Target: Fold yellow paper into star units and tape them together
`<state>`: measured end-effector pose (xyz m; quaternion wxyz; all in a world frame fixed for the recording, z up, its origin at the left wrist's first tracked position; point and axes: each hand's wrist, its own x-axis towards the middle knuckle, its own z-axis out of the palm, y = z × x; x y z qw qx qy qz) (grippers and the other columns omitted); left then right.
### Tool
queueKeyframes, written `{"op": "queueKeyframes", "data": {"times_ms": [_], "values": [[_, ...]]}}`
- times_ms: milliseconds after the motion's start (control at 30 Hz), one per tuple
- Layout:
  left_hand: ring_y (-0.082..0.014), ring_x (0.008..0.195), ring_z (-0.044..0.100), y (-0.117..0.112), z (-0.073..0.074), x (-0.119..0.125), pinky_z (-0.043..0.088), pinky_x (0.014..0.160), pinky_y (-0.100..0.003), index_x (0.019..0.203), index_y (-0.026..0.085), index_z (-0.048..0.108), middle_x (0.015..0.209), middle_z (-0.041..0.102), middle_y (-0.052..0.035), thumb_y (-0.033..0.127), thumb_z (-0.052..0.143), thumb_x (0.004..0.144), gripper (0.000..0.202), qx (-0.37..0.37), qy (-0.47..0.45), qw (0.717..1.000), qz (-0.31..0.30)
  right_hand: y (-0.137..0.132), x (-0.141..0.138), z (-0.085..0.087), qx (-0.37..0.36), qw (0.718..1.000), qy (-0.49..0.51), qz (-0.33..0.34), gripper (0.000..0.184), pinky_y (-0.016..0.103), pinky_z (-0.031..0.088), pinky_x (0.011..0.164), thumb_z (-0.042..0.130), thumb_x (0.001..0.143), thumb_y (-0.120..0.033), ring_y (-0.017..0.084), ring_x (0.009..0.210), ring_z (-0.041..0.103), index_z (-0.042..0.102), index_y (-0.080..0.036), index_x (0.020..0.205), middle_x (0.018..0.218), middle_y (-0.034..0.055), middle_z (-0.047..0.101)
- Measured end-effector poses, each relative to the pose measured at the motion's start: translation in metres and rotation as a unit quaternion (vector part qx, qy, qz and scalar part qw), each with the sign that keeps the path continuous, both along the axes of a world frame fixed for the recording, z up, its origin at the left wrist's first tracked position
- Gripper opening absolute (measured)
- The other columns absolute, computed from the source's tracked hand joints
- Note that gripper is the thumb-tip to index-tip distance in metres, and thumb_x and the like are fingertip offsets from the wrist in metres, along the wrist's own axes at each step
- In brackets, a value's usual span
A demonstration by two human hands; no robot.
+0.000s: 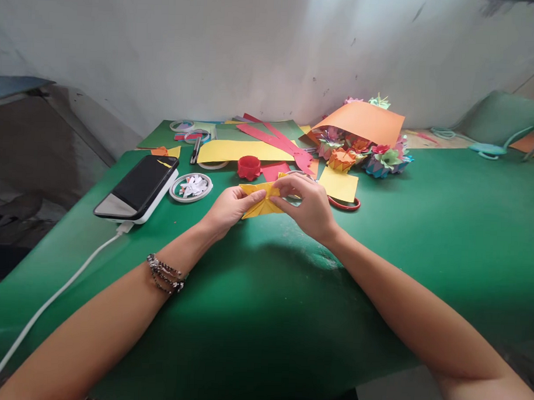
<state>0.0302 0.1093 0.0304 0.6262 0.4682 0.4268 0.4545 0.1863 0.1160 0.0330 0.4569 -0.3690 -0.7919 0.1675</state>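
Observation:
A folded yellow paper piece point(261, 204) lies low over the green table point(264, 293), held between both hands. My left hand point(229, 208) pinches its left end with thumb and fingers closed. From the right, my right hand point(305, 205) pinches the top edge, fingers curled over it. A beaded bracelet point(164, 274) is on my left wrist. Behind the hands lie a yellow paper square point(338, 184) and red-handled scissors point(346, 204), partly hidden by my right hand.
A phone on a white power bank point(138, 187) with a white cable point(48, 306) sits at the left. Nearby are a round lid with paper scraps point(191, 187), a red paper ring point(249, 167), coloured paper sheets point(242, 150), tape rolls point(182, 126) and several paper flowers point(365, 154) under an orange sheet point(361, 121).

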Motion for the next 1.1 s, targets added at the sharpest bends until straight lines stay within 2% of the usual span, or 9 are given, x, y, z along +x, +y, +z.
{"op": "queueKeyframes", "data": {"times_ms": [167,367,500,633,733,867,1000,1100], "values": [[-0.0138,0.069,0.060,-0.0010,0.0009,0.0012,0.046,0.064,-0.023,0.082,0.010,0.066,0.079,0.069,-0.0062,0.039,0.075,0.051,0.044,0.008,-0.001,1.000,0.024,-0.0027,-0.0022,0.0004,0.022,1.000,-0.002,-0.004,0.011,0.027,0.048,0.064,0.059,0.073,-0.020,0.012,0.068,0.054,0.061,-0.018,0.083,0.078,0.0031,0.059],[-0.0120,0.064,0.059,-0.0011,-0.0010,0.0041,0.046,0.062,-0.022,0.078,0.010,0.065,0.072,0.067,-0.0033,0.039,0.077,0.047,0.044,0.022,-0.014,0.998,0.060,-0.0031,-0.0049,-0.0022,0.033,0.999,-0.009,-0.014,0.013,0.035,0.045,0.082,0.061,0.072,-0.022,0.019,0.092,0.055,0.065,-0.022,0.084,0.096,0.0061,0.060],[-0.0105,0.063,0.056,-0.0024,0.0000,0.0051,0.045,0.061,-0.021,0.073,0.011,0.063,0.066,0.065,-0.0005,0.040,0.076,0.047,0.040,0.047,-0.010,0.997,0.060,-0.0035,-0.0059,-0.0019,0.027,1.000,0.001,-0.012,0.010,0.036,0.045,0.082,0.061,0.072,-0.024,0.018,0.087,0.057,0.066,-0.020,0.080,0.092,0.0071,0.063],[-0.0101,0.059,0.053,-0.0023,-0.0007,0.0040,0.043,0.057,-0.021,0.069,0.012,0.060,0.062,0.061,0.0003,0.043,0.074,0.050,0.039,0.089,0.033,0.994,0.058,-0.0042,-0.0062,0.0007,-0.012,1.000,0.022,-0.013,0.006,0.036,0.045,0.081,0.061,0.071,-0.023,0.018,0.083,0.059,0.065,-0.020,0.073,0.083,0.0049,0.066],[-0.0099,0.057,0.051,-0.0011,-0.0027,0.0024,0.041,0.054,-0.021,0.068,0.012,0.059,0.061,0.058,0.0004,0.045,0.071,0.053,0.038,0.126,0.068,0.988,0.055,-0.0035,-0.0058,0.0019,-0.075,0.996,0.044,0.000,0.007,0.033,0.047,0.077,0.058,0.072,-0.022,0.016,0.080,0.059,0.064,-0.017,0.073,0.082,0.0048,0.065],[-0.0102,0.057,0.050,-0.0009,-0.0039,0.0003,0.040,0.053,-0.020,0.070,0.012,0.059,0.062,0.057,0.0003,0.044,0.065,0.062,0.033,0.196,0.152,0.968,0.047,-0.0004,-0.0045,0.0023,-0.162,0.985,0.063,0.008,0.008,0.030,0.047,0.072,0.053,0.070,-0.018,0.013,0.073,0.057,0.060,-0.015,0.071,0.075,0.0028,0.063],[-0.0125,0.064,0.053,-0.0036,-0.0023,-0.0010,0.041,0.060,-0.021,0.073,0.014,0.061,0.068,0.061,-0.0011,0.041,0.058,0.070,0.028,0.279,0.255,0.925,0.045,0.0014,-0.0032,0.0019,-0.183,0.981,0.066,0.012,0.005,0.028,0.046,0.070,0.051,0.066,-0.014,0.011,0.069,0.055,0.056,-0.015,0.068,0.072,0.0006,0.059],[-0.0135,0.067,0.054,-0.0048,-0.0009,-0.0016,0.042,0.063,-0.022,0.076,0.014,0.061,0.071,0.063,-0.0021,0.041,0.055,0.074,0.027,0.313,0.302,0.899,0.043,0.0010,-0.0027,0.0019,-0.184,0.981,0.059,0.006,0.002,0.026,0.044,0.064,0.053,0.066,-0.018,0.010,0.066,0.052,0.053,-0.015,0.065,0.070,-0.0001,0.056]]}}
